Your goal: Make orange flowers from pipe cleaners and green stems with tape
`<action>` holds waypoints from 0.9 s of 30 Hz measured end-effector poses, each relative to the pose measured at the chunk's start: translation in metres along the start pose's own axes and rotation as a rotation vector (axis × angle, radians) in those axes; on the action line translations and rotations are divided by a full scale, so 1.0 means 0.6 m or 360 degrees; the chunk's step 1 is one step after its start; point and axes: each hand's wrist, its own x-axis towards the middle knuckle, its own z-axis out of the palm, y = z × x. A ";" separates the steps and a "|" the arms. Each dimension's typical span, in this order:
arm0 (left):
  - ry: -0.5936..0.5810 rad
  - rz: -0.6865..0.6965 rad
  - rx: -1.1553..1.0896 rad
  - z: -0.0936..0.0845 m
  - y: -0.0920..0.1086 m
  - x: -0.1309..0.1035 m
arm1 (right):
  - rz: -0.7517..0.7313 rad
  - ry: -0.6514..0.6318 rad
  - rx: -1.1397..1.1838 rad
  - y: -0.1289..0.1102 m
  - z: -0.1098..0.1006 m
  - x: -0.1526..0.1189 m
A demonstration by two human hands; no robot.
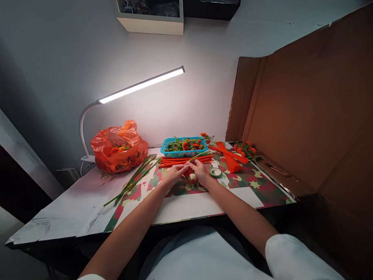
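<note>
My left hand (175, 173) and my right hand (199, 171) meet above the middle of the patterned tabletop, fingertips close together. Between them they pinch a thin green stem (199, 155) that slants up to the right; a little orange and green shows just below the fingers. Both hands have their fingers closed. Right behind them lies a bundle of orange-red sticks (170, 160). A roll of green tape (216, 172) rests flat beside my right hand. Farther back stands a blue basket (186, 153) holding orange flowers and greenery.
Long green stems (133, 181) lie on the left, near a red plastic bag (120, 154) with orange flowers. More orange-red sticks (230, 158) and flowers (246, 150) are at right. A lit lamp (142, 85) overhangs the table. Cardboard (304, 99) walls the right side.
</note>
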 end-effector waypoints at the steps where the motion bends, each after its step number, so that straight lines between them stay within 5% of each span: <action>1: -0.0010 -0.0012 0.0011 0.000 -0.001 0.001 | -0.0033 0.0001 0.0009 0.001 0.002 0.000; 14: -0.0144 -0.0134 0.0190 0.006 -0.006 0.007 | 0.0043 0.0224 0.0293 -0.009 0.001 0.007; 21: -0.0144 -0.0213 -0.0231 -0.001 0.001 0.000 | 0.0107 0.0361 0.0519 -0.023 -0.016 0.011; 27: 0.0067 -0.0206 -0.0243 -0.013 -0.016 0.012 | 0.0215 0.0364 0.0502 -0.025 -0.022 0.008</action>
